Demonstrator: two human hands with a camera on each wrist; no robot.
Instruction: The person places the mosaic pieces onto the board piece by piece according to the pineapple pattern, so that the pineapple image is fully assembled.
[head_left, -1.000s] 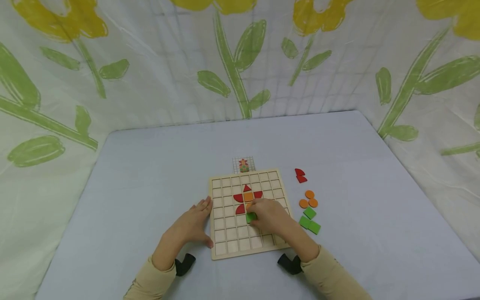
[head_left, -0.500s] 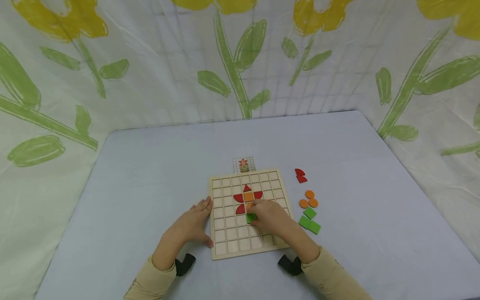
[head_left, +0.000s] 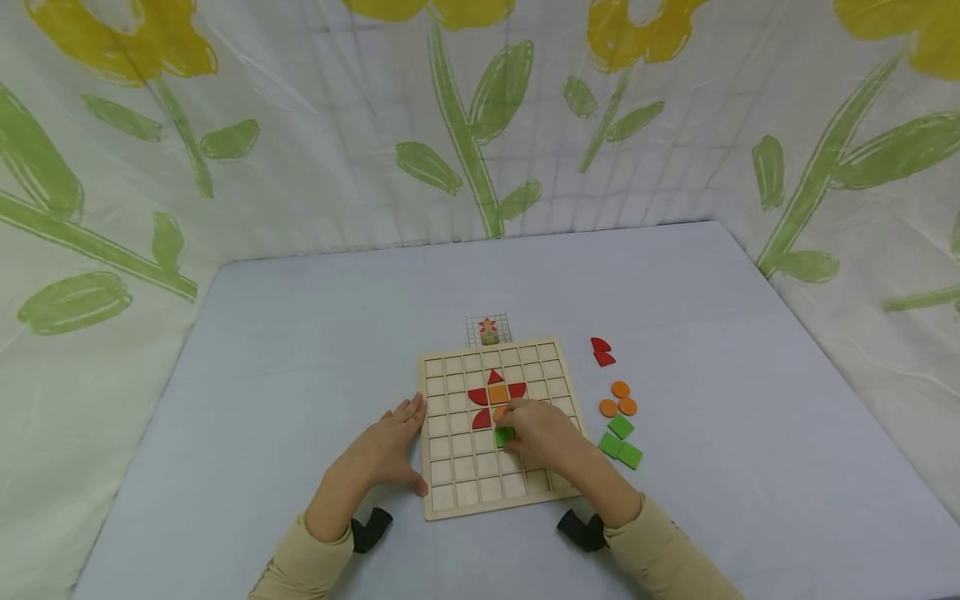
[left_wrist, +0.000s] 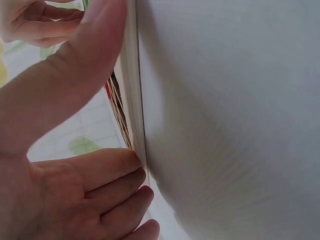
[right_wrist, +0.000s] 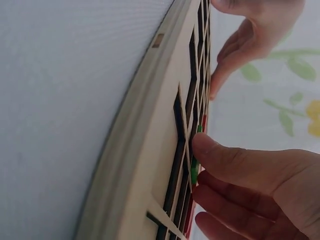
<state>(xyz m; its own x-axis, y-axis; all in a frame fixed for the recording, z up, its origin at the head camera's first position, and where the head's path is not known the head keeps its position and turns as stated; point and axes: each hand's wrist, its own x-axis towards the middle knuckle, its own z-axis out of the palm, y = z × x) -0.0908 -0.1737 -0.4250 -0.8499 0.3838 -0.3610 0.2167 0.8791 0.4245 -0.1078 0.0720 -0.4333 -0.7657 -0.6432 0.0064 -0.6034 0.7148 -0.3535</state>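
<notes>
A wooden grid board (head_left: 487,507) lies on the table. My left hand (head_left: 386,446) rests along its left edge, thumb and fingers spread against the frame. Over the board's middle, my right hand (head_left: 543,429) pinches a green square tile (head_left: 503,437), its thumb on the tile's near side in the right wrist view. Above that tile sit an orange square (head_left: 498,394), a red triangle (head_left: 494,377) and red quarter-circle pieces (head_left: 477,397). An orange piece (head_left: 499,412) beside the fingertips is partly covered. The right hand hides some cells behind it.
Right of the board lie two red quarter-circles (head_left: 602,353), three orange discs (head_left: 620,390) and three green squares (head_left: 620,427). A small pattern card (head_left: 488,331) touches the board's far edge. A flower-printed curtain (head_left: 322,167) hangs behind the table.
</notes>
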